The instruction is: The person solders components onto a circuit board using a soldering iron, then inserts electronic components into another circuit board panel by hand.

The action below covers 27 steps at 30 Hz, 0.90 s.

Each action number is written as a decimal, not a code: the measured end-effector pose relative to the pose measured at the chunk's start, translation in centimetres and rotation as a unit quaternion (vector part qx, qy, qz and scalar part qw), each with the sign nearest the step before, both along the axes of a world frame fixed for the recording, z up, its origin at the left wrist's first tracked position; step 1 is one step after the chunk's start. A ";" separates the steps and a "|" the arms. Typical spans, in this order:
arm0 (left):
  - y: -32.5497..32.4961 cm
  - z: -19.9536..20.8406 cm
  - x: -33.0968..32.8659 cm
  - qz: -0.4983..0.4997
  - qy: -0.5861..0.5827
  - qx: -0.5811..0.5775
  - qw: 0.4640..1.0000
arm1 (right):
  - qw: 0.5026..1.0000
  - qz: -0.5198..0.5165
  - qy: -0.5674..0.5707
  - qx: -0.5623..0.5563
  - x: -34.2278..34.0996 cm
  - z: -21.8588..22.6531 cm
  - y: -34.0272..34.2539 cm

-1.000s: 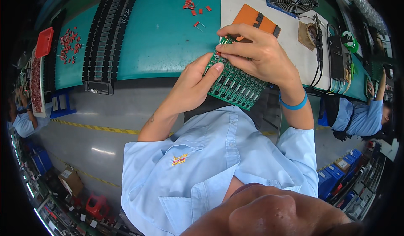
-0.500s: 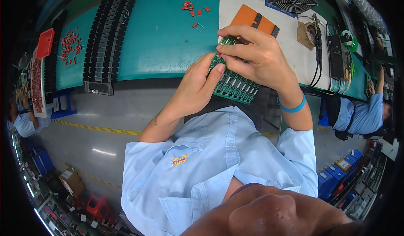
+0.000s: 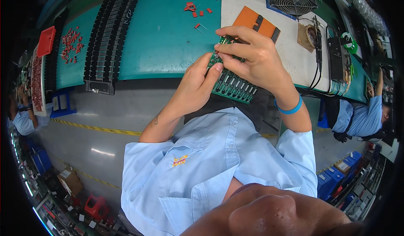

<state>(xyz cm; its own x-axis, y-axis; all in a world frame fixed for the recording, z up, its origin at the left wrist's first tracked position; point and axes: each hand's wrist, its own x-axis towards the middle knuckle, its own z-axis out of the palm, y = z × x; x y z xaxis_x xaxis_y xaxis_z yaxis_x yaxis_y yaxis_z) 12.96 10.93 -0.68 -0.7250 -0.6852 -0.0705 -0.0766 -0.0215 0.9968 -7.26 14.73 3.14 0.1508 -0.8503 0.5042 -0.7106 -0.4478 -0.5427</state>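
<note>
A green circuit board (image 3: pixel 234 87) carrying rows of small components is held up at the near edge of the bench, tilted in front of me. My left hand (image 3: pixel 194 79) grips its left edge, thumb on the face and fingers behind. Over the board's upper left part is my right hand (image 3: pixel 257 58), its thumb and fingertips closed together close to the surface. Whatever lies between those fingertips is too small and covered to make out. Beyond the hands, several loose red components (image 3: pixel 190 6) with thin wire legs lie on the green mat (image 3: pixel 158 38).
Left of me runs a black conveyor track (image 3: pixel 107 38), with a pile of red parts (image 3: pixel 72 44) and a red tray (image 3: pixel 46 41) past it. An orange board (image 3: pixel 252 21), a fan (image 3: pixel 293 2) and a soldering iron (image 3: pixel 317 38) are at right. Co-workers sit at both sides.
The right hand's fingertips have shifted very slightly on the board. Left hand and board stay nearly in place; the bench has moved a little in the picture.
</note>
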 end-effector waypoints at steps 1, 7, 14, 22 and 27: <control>-0.1 -0.2 0.3 0.001 0.002 0.027 1.000 | 1.000 0.010 0.006 0.013 0.0 0.0 -0.3; -0.1 -1.4 3.8 0.047 0.063 0.134 0.988 | 0.999 0.024 0.009 0.024 -1.0 0.7 -4.4; -1.2 -1.2 7.9 0.065 0.076 0.209 0.973 | 0.980 0.069 0.177 0.063 -1.5 -3.7 -9.6; -1.4 -1.5 8.2 0.081 0.109 0.212 0.968 | 0.944 0.005 0.255 0.210 -0.3 -2.5 -9.4; -1.6 -1.5 8.1 0.073 0.119 0.234 0.962 | 0.979 0.066 0.154 0.120 -2.8 -4.5 -8.5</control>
<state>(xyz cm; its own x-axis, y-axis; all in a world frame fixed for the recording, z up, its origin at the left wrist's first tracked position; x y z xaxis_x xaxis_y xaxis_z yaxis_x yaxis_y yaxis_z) 21.09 9.35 -2.14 -0.6574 -0.7143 -0.2399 0.1894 -0.4649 0.8649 -10.04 6.21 -1.32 0.3812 -0.9013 0.2060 -0.8015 -0.4332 -0.4122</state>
